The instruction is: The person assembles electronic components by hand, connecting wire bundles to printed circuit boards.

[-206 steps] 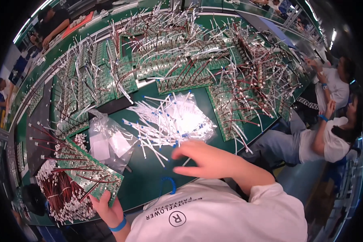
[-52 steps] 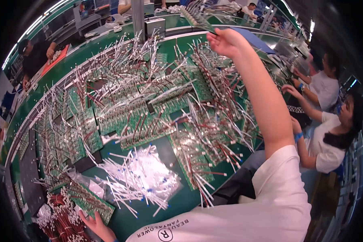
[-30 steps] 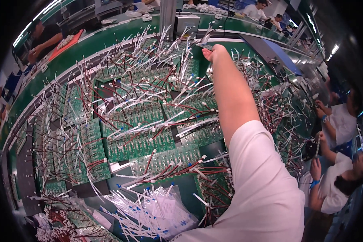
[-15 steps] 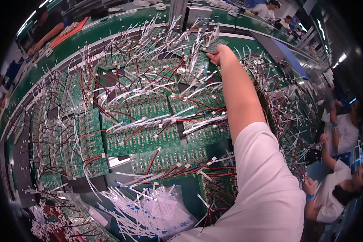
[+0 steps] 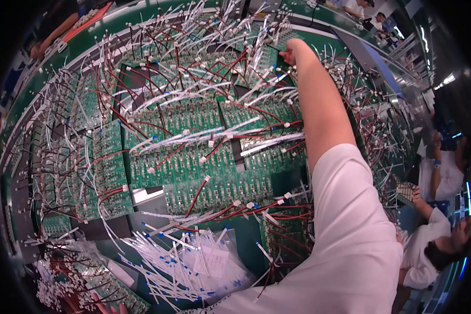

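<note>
Across the bench stretches my right arm. At the far side, my right hand (image 5: 290, 52) is closed at the near edge of a green circuit board (image 5: 287, 35); the palm and part of the grip are hidden. Only a few fingertips of my left hand (image 5: 110, 306) show at the lower left rim, beside a green circuit board panel (image 5: 110, 285) and a bundle of red-brown wires with white connectors (image 5: 57, 285). Whether those fingertips grip the panel is not visible. A clear plastic bag (image 5: 227, 272) holds white flat cables with blue ends, several of them spilling out leftward.
Many circuit board panels (image 5: 178, 159) cover the bench, with white flat cables and red-and-black wires standing up or trailing over them. An orange-red mat (image 5: 86, 21) lies at the far left near another person's arm. People in white shirts (image 5: 426, 240) work at the right.
The whole view has shifted, and most things stand higher in the picture. My right hand stays at the same far boards. At the lower left, more of my left fingertips shows.
</note>
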A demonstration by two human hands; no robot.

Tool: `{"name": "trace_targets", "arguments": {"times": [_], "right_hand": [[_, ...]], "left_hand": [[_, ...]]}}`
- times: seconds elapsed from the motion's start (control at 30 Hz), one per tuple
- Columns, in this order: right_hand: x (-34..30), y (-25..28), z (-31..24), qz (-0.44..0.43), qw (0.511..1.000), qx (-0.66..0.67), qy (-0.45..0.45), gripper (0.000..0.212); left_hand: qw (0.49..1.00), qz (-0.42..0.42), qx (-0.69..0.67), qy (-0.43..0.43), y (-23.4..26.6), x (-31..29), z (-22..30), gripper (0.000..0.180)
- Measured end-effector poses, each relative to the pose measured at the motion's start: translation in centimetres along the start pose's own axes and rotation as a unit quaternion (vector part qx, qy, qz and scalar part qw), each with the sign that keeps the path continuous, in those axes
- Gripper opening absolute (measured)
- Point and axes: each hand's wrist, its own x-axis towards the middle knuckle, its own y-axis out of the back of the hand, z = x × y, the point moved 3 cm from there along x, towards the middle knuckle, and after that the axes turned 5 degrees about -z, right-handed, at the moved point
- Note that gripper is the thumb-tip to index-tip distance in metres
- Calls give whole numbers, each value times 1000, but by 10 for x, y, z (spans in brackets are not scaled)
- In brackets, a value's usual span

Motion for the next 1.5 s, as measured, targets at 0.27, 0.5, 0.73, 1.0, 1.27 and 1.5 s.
{"name": "trace_targets", "arguments": {"times": [0.27,0.5,0.73,1.0,1.27,1.5], "right_hand": [[-61,-5,-21,7,874,-458,161,32],[-133,3,-52,-92,881,-448,121,45],[-236,-31,-5,-215,722,-636,169,19],[-206,-62,21,-208,710,-595,313,29],[-209,-95,33,-211,692,-603,337,43],[-226,-92,34,-265,696,-594,304,40]], "left_hand": [[999,-27,-3,-34,26,16,-58,60],[1000,9,-9,4,0,-6,4,62],[1000,-7,-13,-27,-1,-6,12,64],[999,-33,4,-34,-6,-5,17,62],[995,-18,-92,37,-1,-8,7,62],[989,-26,-125,72,15,-4,1,72]]}}
